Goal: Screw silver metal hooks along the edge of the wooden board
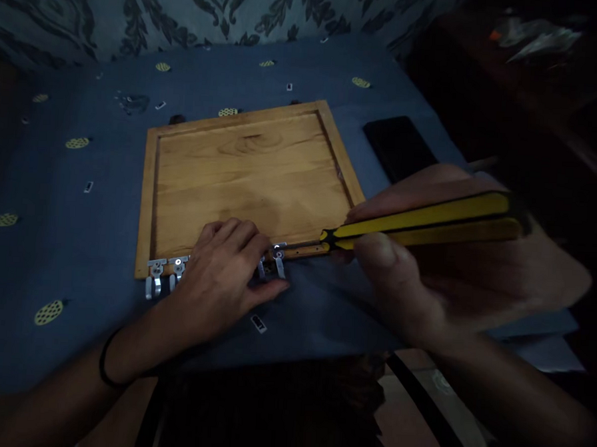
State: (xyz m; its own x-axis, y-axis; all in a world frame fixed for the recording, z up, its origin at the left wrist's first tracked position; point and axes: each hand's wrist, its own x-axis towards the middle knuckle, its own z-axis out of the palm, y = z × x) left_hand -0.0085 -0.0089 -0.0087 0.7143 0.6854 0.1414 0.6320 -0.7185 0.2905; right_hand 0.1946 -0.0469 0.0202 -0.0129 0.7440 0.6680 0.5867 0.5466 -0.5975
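Gripping yellow-black screwdriver, right hand curls fingers round handle. Left hand bends fingers over metal hooks along near edge of wooden panel; pinch hidden, cannot tell. Panel flat on counter; probably stiff, fairly light, best steadied by rim.

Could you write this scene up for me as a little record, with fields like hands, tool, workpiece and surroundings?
Left hand: over the panel's near edge, among the metal hooks
Right hand: gripping a yellow-and-black screwdriver
Tool direction: shaft toward the rightmost hook; tip contact unclear
Workpiece: framed wooden panel, lying flat
Surface: blue patterned cloth
Nearby: dark, flat, phone-like object, right of the panel
Worn: dark band, left wrist
Light: dim
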